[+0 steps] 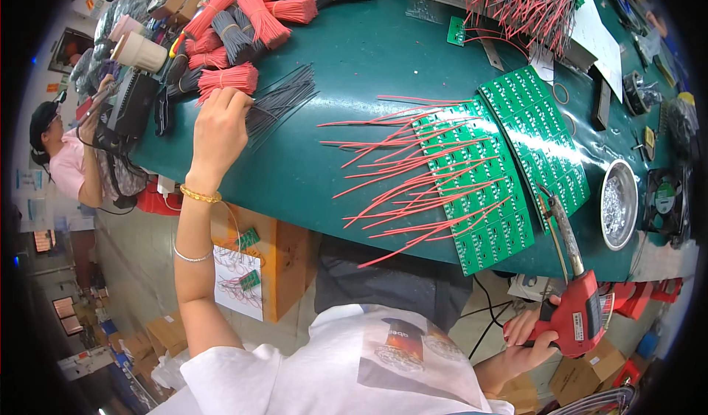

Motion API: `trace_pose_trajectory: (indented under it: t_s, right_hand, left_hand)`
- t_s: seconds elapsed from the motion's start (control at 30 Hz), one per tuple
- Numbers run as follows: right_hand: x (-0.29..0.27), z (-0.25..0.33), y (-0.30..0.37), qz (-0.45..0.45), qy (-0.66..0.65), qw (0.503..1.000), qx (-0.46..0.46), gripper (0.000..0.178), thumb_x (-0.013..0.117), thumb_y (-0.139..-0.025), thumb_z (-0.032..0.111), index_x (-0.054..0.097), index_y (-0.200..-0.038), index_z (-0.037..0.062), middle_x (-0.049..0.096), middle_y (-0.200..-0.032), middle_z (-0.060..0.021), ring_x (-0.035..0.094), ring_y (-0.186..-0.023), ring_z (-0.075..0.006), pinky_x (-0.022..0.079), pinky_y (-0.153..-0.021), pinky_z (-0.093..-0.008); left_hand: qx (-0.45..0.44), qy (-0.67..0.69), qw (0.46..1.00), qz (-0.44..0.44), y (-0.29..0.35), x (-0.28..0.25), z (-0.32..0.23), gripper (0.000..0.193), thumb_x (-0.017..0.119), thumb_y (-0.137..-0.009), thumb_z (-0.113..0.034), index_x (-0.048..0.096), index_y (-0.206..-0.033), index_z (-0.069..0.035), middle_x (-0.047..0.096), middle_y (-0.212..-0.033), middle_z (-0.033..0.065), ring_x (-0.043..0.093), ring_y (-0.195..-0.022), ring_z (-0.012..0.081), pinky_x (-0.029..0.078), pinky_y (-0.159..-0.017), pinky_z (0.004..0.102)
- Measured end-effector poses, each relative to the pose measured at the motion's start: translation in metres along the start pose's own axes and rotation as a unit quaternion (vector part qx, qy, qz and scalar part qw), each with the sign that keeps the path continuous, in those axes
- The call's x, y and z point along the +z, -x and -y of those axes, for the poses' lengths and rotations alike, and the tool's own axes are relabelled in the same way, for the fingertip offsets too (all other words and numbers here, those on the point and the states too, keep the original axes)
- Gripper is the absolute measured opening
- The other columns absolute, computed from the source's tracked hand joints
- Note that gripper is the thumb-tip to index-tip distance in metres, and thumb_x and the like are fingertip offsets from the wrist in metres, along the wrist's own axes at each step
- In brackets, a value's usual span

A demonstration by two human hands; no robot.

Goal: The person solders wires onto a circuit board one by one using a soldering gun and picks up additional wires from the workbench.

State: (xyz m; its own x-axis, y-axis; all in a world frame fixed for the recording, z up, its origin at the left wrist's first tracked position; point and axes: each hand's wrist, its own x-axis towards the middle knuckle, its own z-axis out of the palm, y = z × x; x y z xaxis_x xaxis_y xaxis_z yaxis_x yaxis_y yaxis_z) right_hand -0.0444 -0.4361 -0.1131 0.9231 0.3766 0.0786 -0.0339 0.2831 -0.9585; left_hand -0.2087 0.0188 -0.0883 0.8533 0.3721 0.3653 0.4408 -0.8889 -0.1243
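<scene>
My left hand [219,131] is over the left part of the table, its fingertips pinched together where loose black wires [284,105] meet a bundle of red wires [227,80]. What lies between those fingertips is hidden. At the lower right, my right hand [532,329] grips a red soldering gun [577,315] by its handle. The gun's metal tip points up toward two green circuit board panels. Many red wires [402,186] stick out leftward from the nearer panel [487,216]; the farther panel [531,123] has no wires on it.
More red and black wire bundles [262,20] lie at the back left. A pile of wired boards [516,2] sits at the back right. A metal bowl [619,205] and a small fan [666,197] stand by the right edge. Another person [66,149] is at far left.
</scene>
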Motion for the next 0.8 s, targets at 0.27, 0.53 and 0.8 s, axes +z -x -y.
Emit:
trace_pose_trajectory:
  t_s: [0.27,0.53,0.8]
  right_hand:
    - [-0.009,0.000,0.003,0.008,0.001,1.000,-0.003,0.062,0.047,-0.092,0.042,0.030,-0.126,-0.0065,0.036,-0.048,-0.0006,0.031,-0.035,-0.0094,0.032,-0.035,-0.0230]
    - [-0.009,0.004,0.007,0.022,-0.001,1.000,-0.007,0.060,0.044,-0.093,0.042,0.031,-0.126,-0.0050,0.036,-0.049,0.0002,0.033,-0.036,-0.0095,0.034,-0.036,-0.0233]
    - [0.007,0.014,0.003,-0.045,0.022,0.999,-0.020,0.068,0.053,-0.087,0.047,0.033,-0.126,-0.0047,0.039,-0.046,-0.0006,0.038,-0.037,-0.0109,0.035,-0.040,-0.0236]
  left_hand:
    - [-0.046,-0.045,0.992,-0.109,-0.036,-0.006,0.012,0.014,0.055,-0.073,0.001,0.057,-0.085,-0.004,0.058,-0.087,0.0102,0.055,-0.085,0.0288,0.043,-0.075,0.0398]
    - [-0.056,-0.066,0.990,0.109,-0.027,0.003,0.066,0.039,0.063,-0.064,-0.001,0.054,-0.102,-0.004,0.052,-0.103,0.0126,0.050,-0.099,0.0337,0.043,-0.079,0.0440]
    - [-0.056,-0.018,0.995,-0.081,-0.016,-0.012,0.087,0.035,0.057,-0.080,-0.002,0.048,-0.113,0.003,0.057,-0.101,0.0225,0.053,-0.095,0.0387,0.040,-0.084,0.0415]
